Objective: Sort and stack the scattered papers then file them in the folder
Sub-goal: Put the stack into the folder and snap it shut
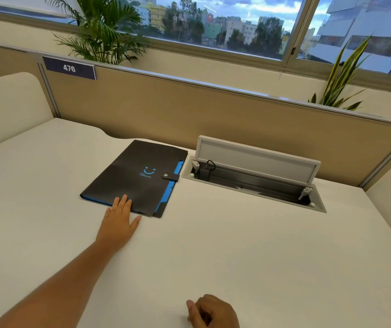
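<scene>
Folder (137, 178) shut, strap snapped, lying skewed on table (237, 256) beside open cable hatch (253, 176). Left hand (118, 221) flat, fingers spread over near edge, probably steadying it (gripping nothing). Right hand (213, 312) loosely curled, seemingly empty, idle at near edge. No loose papers visible.

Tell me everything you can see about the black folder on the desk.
The folder is black and matte, plastic by the look of it, with a small blue smiley logo on its cover. Blue tabbed dividers peek out along its right edge and a blue strip shows at the near left edge. A strap with a metal snap holds it shut. It lies flat and angled on the white desk, left of the open cable tray. The left hand rests fingertips on its near edge.
</scene>
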A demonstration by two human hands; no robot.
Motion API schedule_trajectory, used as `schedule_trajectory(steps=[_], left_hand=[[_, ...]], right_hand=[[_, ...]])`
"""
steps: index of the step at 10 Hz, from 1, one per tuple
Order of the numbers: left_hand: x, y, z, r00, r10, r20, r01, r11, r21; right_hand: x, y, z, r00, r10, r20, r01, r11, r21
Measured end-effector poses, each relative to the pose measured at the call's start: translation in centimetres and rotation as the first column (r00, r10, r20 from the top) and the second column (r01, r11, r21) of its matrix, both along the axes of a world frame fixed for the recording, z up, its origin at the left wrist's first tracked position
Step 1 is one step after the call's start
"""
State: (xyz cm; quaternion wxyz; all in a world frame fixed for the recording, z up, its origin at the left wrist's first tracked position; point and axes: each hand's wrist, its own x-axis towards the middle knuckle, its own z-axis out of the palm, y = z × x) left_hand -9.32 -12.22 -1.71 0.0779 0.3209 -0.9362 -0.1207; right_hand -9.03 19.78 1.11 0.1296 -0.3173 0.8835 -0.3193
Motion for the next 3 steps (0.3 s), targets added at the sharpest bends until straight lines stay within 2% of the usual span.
schedule_trajectory(steps=[1, 2, 3], left_hand=[[-0.3, -0.5, 0.0, 0.999, -0.030, 0.025, 0.029, 0.999, 0.029], [0.1, -0.5, 0.1, 0.999, -0.038, -0.003, 0.038, 0.999, 0.018], [1.3, 1.1, -0.1, 0.997, 0.018, -0.070, -0.018, 1.000, -0.002]], right_hand=[[-0.1, 0.2, 0.2, 0.999, 0.015, 0.040, -0.013, 0.998, -0.060], [0.0, 0.2, 0.1, 0.997, 0.007, 0.072, 0.000, 0.995, -0.102], [0.2, 0.1, -0.1, 0.994, -0.023, 0.106, 0.035, 0.993, -0.114]])
